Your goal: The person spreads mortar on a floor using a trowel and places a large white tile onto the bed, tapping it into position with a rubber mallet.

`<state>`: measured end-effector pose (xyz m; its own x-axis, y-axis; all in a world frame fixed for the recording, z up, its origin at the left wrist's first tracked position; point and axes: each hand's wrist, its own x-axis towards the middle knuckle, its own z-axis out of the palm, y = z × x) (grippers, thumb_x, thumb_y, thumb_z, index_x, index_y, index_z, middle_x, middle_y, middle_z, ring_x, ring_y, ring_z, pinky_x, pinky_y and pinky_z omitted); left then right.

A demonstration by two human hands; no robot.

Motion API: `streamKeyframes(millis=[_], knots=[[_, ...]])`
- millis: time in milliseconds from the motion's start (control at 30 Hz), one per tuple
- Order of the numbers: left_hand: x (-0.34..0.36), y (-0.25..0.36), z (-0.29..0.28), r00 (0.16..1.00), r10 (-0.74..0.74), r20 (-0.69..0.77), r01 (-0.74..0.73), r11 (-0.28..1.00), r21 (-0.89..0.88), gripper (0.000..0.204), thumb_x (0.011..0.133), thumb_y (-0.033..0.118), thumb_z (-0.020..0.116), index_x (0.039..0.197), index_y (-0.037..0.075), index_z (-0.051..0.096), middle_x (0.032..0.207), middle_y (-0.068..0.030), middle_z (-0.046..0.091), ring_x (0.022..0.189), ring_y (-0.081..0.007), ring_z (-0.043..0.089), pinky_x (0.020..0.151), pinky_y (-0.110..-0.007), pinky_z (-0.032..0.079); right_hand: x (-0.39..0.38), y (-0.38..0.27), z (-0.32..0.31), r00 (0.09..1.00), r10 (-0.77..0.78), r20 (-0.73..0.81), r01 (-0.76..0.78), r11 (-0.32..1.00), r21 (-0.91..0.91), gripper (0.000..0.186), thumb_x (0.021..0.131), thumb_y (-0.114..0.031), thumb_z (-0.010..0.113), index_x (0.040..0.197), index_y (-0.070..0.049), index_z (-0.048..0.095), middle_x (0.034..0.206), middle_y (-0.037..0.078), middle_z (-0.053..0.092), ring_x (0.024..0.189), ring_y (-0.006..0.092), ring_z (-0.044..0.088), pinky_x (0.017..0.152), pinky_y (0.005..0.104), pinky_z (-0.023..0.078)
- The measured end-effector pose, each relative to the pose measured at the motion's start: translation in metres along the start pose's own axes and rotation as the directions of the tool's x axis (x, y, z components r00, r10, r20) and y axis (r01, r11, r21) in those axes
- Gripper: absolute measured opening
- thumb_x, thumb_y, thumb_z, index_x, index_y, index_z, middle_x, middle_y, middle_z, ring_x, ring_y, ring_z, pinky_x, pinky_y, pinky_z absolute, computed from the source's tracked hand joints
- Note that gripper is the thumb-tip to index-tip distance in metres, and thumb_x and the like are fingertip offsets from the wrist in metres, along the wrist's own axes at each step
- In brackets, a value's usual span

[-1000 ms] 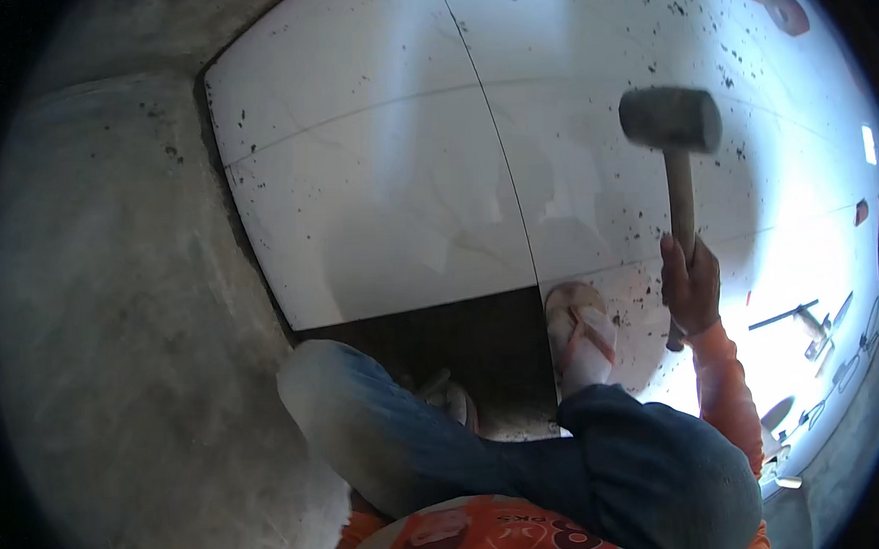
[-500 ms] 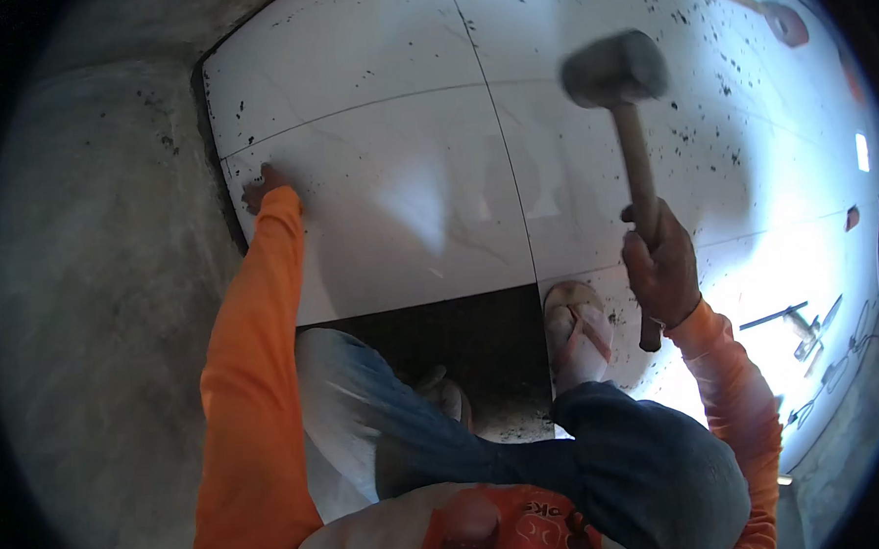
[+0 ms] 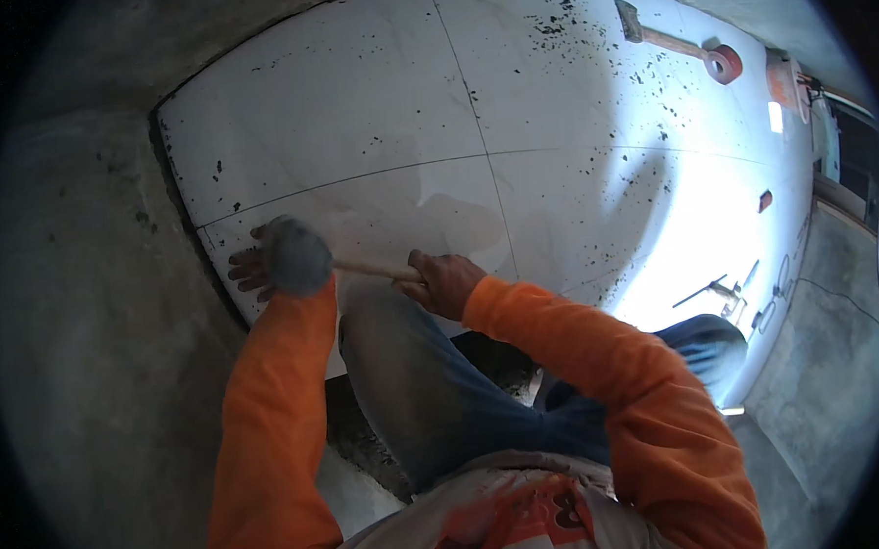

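My right hand (image 3: 447, 284) grips the wooden handle of a rubber mallet (image 3: 298, 256). The mallet's grey head is over my left wrist and the back of that hand; whether it hovers or touches cannot be told. Fingers spread, my left hand (image 3: 248, 270) lies on a large white floor tile (image 3: 359, 219) near the left wall, and the mallet head hides part of it. Thin dark joints run between this tile and its neighbours. Dark unlined floor (image 3: 368, 425) shows beside my knee.
A bare grey wall (image 3: 87, 290) rises along the left, with a dark gap at the tile edge. At the far right lie a wooden-handled tool (image 3: 630, 21), a red roll (image 3: 723, 64) and an orange bucket (image 3: 786, 85). Metal tools (image 3: 730, 296) lie at right. Dark crumbs dot the tiles.
The mallet has swung from raised on the right to the left, over my left hand. My right arm now reaches across my body. The view has shifted, and my left hand stays on the tile.
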<state>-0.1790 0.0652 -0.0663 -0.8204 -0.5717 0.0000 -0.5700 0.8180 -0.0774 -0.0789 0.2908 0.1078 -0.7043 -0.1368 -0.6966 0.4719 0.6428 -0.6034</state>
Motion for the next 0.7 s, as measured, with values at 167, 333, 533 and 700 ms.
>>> streamKeyframes(millis=[167, 333, 533, 700], knots=[[0.000, -0.009, -0.005, 0.985, 0.170, -0.004, -0.169, 0.984, 0.055, 0.063, 0.093, 0.042, 0.033, 0.143, 0.003, 0.024, 0.152, -0.0144, 0.017, 0.140, -0.0312, 0.016, 0.109, -0.053, 0.017, 0.013, -0.032, 0.018, 0.989, 0.062, -0.131, -0.045, 0.991, 0.126, 0.043, 0.090, -0.043, 0.052, 0.100, -0.001, 0.053, 0.074, 0.024, 0.063, 0.075, 0.0416, 0.063, 0.072, 0.0464, 0.050], [0.011, -0.012, -0.006, 0.971, 0.232, -0.065, -0.224, 0.968, 0.112, 0.063, 0.095, 0.040, 0.033, 0.142, 0.001, 0.023, 0.151, -0.0155, 0.017, 0.139, -0.0320, 0.018, 0.109, -0.053, 0.017, 0.038, -0.039, 0.007, 0.984, 0.057, -0.167, -0.045, 0.996, 0.079, 0.046, 0.089, -0.046, 0.053, 0.097, 0.000, 0.053, 0.073, 0.023, 0.062, 0.075, 0.0421, 0.063, 0.070, 0.0472, 0.050], [0.019, -0.016, -0.023, 0.934, 0.337, -0.115, -0.324, 0.938, 0.120, 0.062, 0.096, 0.039, 0.032, 0.142, -0.002, 0.022, 0.151, -0.0169, 0.018, 0.138, -0.0330, 0.020, 0.109, -0.052, 0.017, 0.060, -0.054, 0.000, 0.973, 0.226, -0.053, -0.222, 0.973, 0.063, 0.044, 0.089, -0.043, 0.053, 0.095, 0.001, 0.053, 0.075, 0.024, 0.063, 0.075, 0.0426, 0.063, 0.067, 0.0463, 0.050], [0.017, -0.030, -0.032, 0.972, 0.230, 0.058, -0.234, 0.970, 0.073, 0.064, 0.095, 0.042, 0.030, 0.144, 0.002, 0.018, 0.153, -0.0136, 0.014, 0.141, -0.0305, 0.012, 0.111, -0.052, 0.011, 0.080, -0.084, 0.016, 0.973, -0.090, -0.214, 0.112, 0.989, 0.093, 0.046, 0.091, -0.043, 0.050, 0.102, 0.002, 0.050, 0.078, 0.024, 0.063, 0.077, 0.0429, 0.062, 0.069, 0.0485, 0.050]])
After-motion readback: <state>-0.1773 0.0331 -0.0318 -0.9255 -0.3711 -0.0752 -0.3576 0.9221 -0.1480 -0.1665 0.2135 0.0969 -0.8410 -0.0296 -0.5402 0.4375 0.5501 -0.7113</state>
